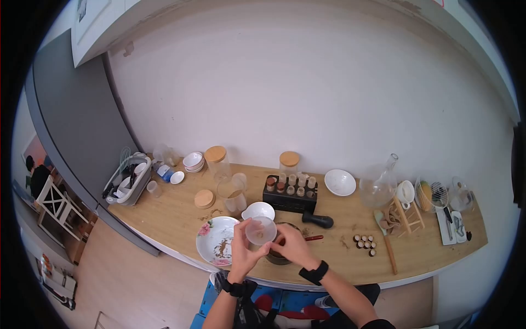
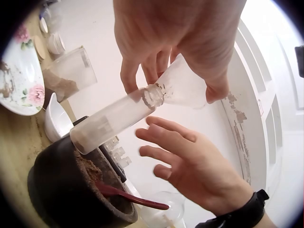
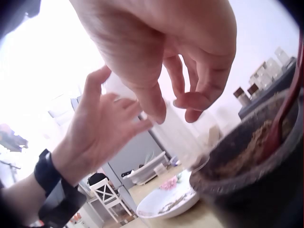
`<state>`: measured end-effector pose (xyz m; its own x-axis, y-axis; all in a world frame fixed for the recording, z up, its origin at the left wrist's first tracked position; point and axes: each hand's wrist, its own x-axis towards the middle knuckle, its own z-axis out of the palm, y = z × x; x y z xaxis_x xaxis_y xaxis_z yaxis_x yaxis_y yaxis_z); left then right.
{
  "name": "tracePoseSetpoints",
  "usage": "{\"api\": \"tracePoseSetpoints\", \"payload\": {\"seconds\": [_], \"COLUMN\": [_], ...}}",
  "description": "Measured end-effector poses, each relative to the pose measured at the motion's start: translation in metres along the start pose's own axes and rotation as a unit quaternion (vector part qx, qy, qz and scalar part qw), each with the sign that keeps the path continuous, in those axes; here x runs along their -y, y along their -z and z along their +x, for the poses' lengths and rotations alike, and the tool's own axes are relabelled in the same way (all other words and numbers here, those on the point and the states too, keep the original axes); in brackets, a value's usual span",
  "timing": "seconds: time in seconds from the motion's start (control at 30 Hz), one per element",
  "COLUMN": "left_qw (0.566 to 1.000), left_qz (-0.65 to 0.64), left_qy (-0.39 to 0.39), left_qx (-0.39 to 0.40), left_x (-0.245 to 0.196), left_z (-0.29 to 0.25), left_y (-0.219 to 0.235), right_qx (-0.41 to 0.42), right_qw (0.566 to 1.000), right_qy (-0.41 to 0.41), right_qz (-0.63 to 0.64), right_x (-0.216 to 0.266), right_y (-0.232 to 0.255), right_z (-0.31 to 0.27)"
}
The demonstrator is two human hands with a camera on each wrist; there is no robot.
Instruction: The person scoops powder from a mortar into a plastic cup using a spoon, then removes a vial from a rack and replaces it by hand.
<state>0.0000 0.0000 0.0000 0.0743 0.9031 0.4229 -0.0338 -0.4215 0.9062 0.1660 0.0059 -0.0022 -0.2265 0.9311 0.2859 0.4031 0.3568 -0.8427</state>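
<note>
1. The left hand is at the lower middle of the head view. It holds the clear funnel, with the thumb near the wide rim and the other fingers near the spout.
2. The funnel's spout sits at the mouth of a clear tube. In the left wrist view, the tube lies slanting across the middle; brown bits are around the spout.
3. The right hand is just right of the funnel in the head view. Its fingers are apart and softly bent, close to the tube; if they touch it, I cannot tell.
4. The tube's bottom end is at the rim of the dark pot, in the lower left of the left wrist view. Brown powder and a red spoon are in the pot.
5. In the head view, a flowered plate with brown crumbs is left of the hands, and a white bowl is just above them.
6. Higher, near the middle, a black rack with small vials stands on the worktop.
</note>
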Motion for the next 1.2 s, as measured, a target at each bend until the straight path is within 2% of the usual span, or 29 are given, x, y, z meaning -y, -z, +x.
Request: {"api": "tracePoseSetpoints", "payload": {"seconds": [0.13,0.2,0.23,0.27,0.33,0.47,0.53,0.57,0.63,0.67,0.73,0.77,0.83,1.0,1.1,1.13,1.2], "left_qw": [1.000,1.000,1.000,1.000,1.000,1.000,0.999,0.999,0.999,0.999,1.000,1.000,1.000,1.000,1.000,0.999,1.000], "left_qz": [-0.012,-0.011,-0.009,-0.010,-0.012,-0.026,-0.032,-0.031,-0.033,-0.033,-0.022,-0.023,-0.019,-0.013,-0.025,-0.033,-0.026], "left_qy": [-0.003,-0.001,-0.002,0.000,0.006,0.004,0.012,0.012,0.011,0.011,-0.001,-0.001,-0.002,0.004,0.002,0.001,-0.001], "left_qx": [-0.013,-0.013,-0.014,-0.015,-0.014,-0.013,-0.012,-0.013,-0.009,-0.009,-0.011,-0.010,-0.010,-0.008,-0.012,-0.015,-0.015], "left_x": [0.002,0.002,0.001,0.000,-0.002,-0.001,-0.003,-0.004,-0.003,-0.002,0.001,0.000,-0.001,0.001,0.003,0.003,0.002], "left_z": [-0.002,-0.003,-0.003,-0.003,-0.003,-0.003,-0.003,-0.003,-0.003,-0.003,-0.003,-0.002,-0.002,-0.002,-0.003,-0.003,-0.003], "left_y": [0.001,0.001,0.002,0.002,0.001,0.000,0.000,0.001,0.001,0.001,0.002,0.001,0.000,-0.001,0.000,0.001,0.001], "right_qx": [-0.135,-0.146,-0.157,-0.155,-0.115,-0.077,-0.010,-0.009,-0.004,-0.004,-0.006,-0.007,0.013,0.043,-0.061,-0.061,-0.123], "right_qw": [0.986,0.978,0.975,0.975,0.942,0.939,0.966,0.966,0.978,0.978,0.979,0.979,0.972,0.976,0.979,0.979,0.978], "right_qy": [-0.005,-0.032,-0.010,-0.011,-0.031,-0.085,-0.202,-0.202,-0.209,-0.210,-0.171,-0.172,-0.101,-0.088,-0.036,-0.038,-0.036], "right_qz": [-0.095,-0.147,-0.158,-0.159,-0.314,-0.323,-0.161,-0.161,0.002,0.002,0.112,0.112,0.212,0.197,0.191,0.192,0.162], "right_x": [0.006,0.014,0.004,-0.001,-0.002,-0.029,-0.039,-0.048,-0.058,-0.060,-0.048,-0.047,-0.046,-0.033,-0.032,-0.030,-0.025], "right_y": [0.056,0.084,0.091,0.096,0.104,0.096,0.095,0.093,0.090,0.089,0.083,0.076,0.061,0.048,0.053,0.055,0.060], "right_z": [-0.006,-0.014,-0.019,-0.026,-0.038,-0.054,-0.053,-0.051,-0.047,-0.046,-0.039,-0.036,-0.031,-0.027,-0.020,-0.019,-0.017]}}
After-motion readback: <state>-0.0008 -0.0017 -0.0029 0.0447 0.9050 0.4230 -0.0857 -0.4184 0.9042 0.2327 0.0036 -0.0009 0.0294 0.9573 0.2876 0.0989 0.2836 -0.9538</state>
